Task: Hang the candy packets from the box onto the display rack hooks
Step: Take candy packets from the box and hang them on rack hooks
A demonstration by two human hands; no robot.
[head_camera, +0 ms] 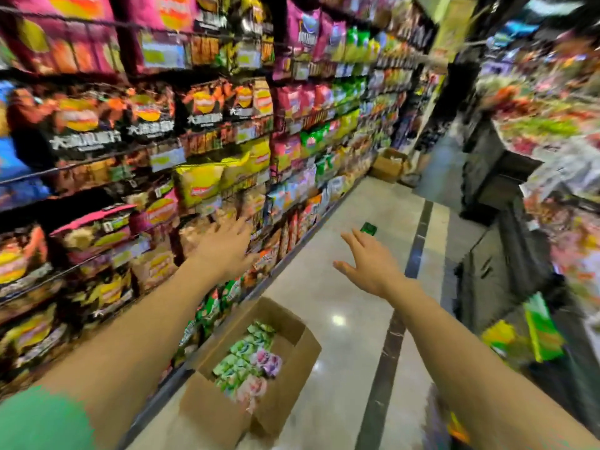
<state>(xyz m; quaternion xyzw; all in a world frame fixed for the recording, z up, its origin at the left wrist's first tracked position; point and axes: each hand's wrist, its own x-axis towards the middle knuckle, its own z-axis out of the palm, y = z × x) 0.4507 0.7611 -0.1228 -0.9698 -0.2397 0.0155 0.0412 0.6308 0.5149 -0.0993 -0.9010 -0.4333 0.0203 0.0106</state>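
An open cardboard box (292,339) stands on the aisle floor below me, holding several green, pink and purple candy packets (246,362). My left hand (227,245) reaches out with straight fingers towards the snack packets on the lower part of the display rack (207,203) and holds nothing. My right hand (370,264) is stretched out over the floor with its fingers spread, empty. A small green packet (368,228) lies on the floor beyond it. The whole view is motion-blurred.
Shelves of chip bags (97,131) run along the left of the aisle. Another cardboard box (388,165) sits on the floor further down. Dark display units with goods (519,177) line the right side. A dark stripe (396,326) crosses the glossy floor.
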